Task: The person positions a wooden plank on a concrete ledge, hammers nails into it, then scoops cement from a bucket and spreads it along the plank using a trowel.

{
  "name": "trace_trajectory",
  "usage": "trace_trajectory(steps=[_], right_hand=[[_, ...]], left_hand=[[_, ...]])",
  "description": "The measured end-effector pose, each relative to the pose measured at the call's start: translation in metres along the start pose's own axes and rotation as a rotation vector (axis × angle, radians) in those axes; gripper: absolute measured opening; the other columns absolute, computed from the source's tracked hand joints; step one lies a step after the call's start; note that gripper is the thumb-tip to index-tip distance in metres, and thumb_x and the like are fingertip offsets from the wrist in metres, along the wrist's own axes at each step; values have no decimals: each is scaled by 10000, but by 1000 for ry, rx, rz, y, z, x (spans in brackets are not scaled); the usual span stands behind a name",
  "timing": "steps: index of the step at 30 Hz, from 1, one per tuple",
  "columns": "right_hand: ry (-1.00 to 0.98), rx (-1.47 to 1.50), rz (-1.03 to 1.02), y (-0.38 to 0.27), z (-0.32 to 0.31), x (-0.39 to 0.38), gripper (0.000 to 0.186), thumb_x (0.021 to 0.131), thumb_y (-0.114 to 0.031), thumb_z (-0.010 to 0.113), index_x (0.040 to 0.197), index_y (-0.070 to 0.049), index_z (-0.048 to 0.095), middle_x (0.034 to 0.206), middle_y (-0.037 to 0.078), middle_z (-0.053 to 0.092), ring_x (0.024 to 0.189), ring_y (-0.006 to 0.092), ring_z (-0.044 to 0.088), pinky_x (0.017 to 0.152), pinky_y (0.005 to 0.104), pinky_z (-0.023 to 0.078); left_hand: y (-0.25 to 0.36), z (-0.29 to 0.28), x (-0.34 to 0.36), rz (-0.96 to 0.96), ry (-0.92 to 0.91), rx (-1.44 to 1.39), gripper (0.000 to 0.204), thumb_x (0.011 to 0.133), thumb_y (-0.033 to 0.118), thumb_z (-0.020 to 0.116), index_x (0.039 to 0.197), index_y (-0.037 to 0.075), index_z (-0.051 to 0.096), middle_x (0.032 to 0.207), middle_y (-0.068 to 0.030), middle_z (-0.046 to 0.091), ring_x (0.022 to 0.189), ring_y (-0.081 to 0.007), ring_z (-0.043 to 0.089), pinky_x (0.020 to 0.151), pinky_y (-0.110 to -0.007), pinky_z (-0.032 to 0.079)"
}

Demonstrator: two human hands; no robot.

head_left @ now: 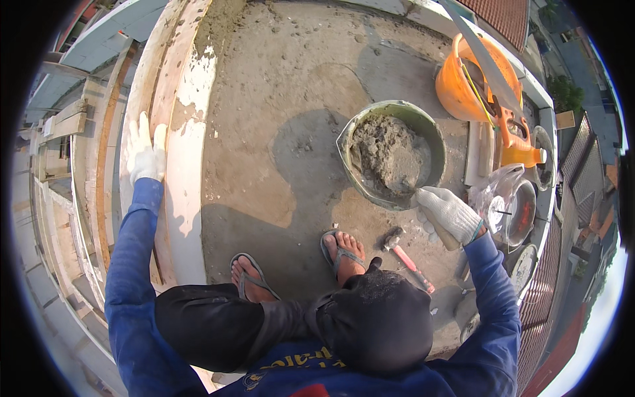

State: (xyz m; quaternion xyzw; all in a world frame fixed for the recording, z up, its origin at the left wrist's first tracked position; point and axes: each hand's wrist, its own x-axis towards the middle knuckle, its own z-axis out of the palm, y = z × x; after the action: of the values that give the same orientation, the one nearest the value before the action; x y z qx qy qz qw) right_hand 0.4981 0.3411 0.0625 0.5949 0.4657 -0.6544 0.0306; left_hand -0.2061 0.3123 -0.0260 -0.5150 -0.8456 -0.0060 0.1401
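Observation:
My left hand [147,155], in a white knit glove, lies flat with its fingers spread on the wooden planks [169,86] along the top of the low white wall at my left. My right hand [450,213], gloved too, is closed at the near right rim of a dark green bucket [431,126]; the fingertips meet the rim and part of the grip is hidden. Wet grey mortar [387,155] is heaped inside the bucket, which stands on the floor. Just below the right hand lies a hammer [408,261] with a red handle.
An orange bucket [456,86] stands at the far right, a handsaw [512,129] with an orange handle leaning across it. Beside them are an orange jug [526,157] and a clear plastic bag [496,195]. A low parapet [546,218] and tiled roofs lie beyond; timber framing [109,145] is outside the left wall.

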Motion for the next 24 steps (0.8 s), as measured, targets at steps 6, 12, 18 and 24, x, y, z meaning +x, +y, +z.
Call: trace_trajectory(steps=[6,12,18,24], right_hand=[[61,110,-114,43,0,-21,451,1167,-446,559,1160,-16,696,846,36,669,674,132,660,579,306,566],[15,266,-312,-43,48,17,357,1171,-358,570,1128,-20,680,853,47,661,643,116,647,555,300,577],[-353,875,-476,-191,118,157,354,1150,-313,585,1260,17,655,919,111,660,669,214,680,565,373,637],[52,916,-750,-339,96,280,321,1099,-332,603,1249,-59,681,981,93,671,753,217,696,644,416,665]], left_hand=[[-8,7,-6,8,8,-22,773,1128,603,509,1764,185,370,1804,-209,353,1654,-403,351,1339,-534,288],[28,-27,-5,-4,-66,-17,784,1127,594,519,1759,155,369,1791,-256,346,1644,-433,352,1335,-534,296],[11,-37,-15,-83,-144,-7,785,1125,565,546,1770,169,338,1811,-244,303,1652,-454,320,1351,-560,267],[38,-53,-6,-81,-183,-57,793,1104,493,596,1755,112,350,1792,-293,310,1660,-487,282,1373,-575,201]])
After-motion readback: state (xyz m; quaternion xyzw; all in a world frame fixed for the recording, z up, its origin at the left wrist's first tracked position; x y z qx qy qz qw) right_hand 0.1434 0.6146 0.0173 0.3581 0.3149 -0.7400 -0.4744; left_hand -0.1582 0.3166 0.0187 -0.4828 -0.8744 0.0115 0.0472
